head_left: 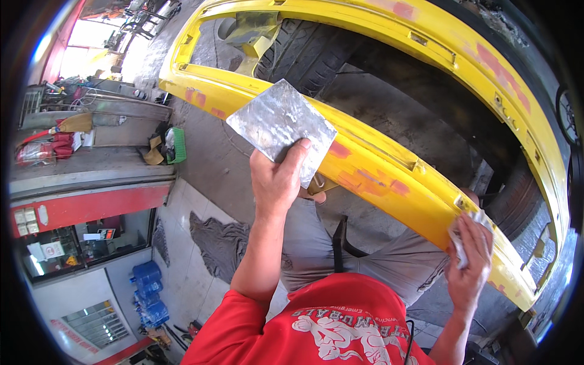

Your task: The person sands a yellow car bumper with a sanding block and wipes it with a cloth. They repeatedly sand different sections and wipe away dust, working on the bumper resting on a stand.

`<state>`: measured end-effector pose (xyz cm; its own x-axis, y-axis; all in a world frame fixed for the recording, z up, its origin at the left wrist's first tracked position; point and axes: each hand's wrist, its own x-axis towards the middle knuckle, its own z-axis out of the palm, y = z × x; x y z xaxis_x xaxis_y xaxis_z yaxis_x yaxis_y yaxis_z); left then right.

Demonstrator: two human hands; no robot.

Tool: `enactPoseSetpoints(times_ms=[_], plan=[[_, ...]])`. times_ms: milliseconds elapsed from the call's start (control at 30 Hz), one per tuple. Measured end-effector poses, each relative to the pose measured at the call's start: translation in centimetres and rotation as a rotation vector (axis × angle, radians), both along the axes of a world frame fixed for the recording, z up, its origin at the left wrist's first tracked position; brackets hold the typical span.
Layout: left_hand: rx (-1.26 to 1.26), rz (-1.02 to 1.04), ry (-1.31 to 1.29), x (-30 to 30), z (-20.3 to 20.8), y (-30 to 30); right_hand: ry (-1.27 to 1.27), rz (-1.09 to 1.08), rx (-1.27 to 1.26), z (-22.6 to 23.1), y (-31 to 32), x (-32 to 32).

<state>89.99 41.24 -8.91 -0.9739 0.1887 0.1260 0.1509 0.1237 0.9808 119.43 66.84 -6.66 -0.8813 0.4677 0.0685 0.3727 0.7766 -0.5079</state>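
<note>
A long yellow car bumper (pixel 420 210) stretches across in front of me, marked with reddish filler patches (pixel 368 181). My left hand (pixel 275 182) grips a flat grey metal plate (pixel 274 118) by its near corner, thumb on top. The plate is smeared with whitish stains and is held over the bumper's near edge. At the bumper's right part, my right hand (pixel 471 258) is closed around a crumpled whitish cloth (pixel 460 246) and presses it to the yellow surface. The cloth is partly hidden by the fingers.
Tyres (pixel 310 55) lie behind the bumper's near rail, one at each side. On the left are a ledge with a broom (pixel 76 123) and a green basket (pixel 179 145). Blue water jugs (pixel 148 280) stand lower left; a dark rag (pixel 213 240) lies on the floor tiles.
</note>
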Motion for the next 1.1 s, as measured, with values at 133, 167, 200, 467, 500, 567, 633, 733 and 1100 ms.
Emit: enactPoseSetpoints(times_ms=[133,167,200,467,500,567,633,733,1100], plan=[[-0.224,0.05,-0.029,2.3,0.4,1.7,-0.033,-0.03,-0.083,-0.5,1.6,1.9],[-0.28,0.011,0.032,3.2,0.1,2.2,-0.034,-0.027,-0.094,-0.6,1.8,2.0],[-0.303,-0.091,0.145,4.1,-0.2,2.7,-0.063,-0.034,-0.091,-0.7,1.9,2.0],[-0.047,0.111,-0.042,4.2,0.8,4.2,-0.036,-0.029,-0.076,-0.9,1.8,2.1],[-0.132,0.054,0.024,4.9,0.9,4.6,-0.038,-0.015,-0.04,-0.9,1.7,2.1],[-0.191,-0.06,0.141,6.8,0.6,5.6,-0.038,-0.035,-0.094,-1.0,1.7,2.2],[-0.284,-0.22,0.268,7.3,0.5,5.6,-0.039,-0.038,-0.103,-1.0,1.7,2.3],[-0.302,-0.078,0.122,7.1,0.2,4.9,-0.037,-0.03,-0.076,-1.0,1.6,2.4],[-0.131,0.075,0.019,7.5,-1.7,4.0,-0.034,-0.009,-0.039,-1.2,1.5,2.4]])
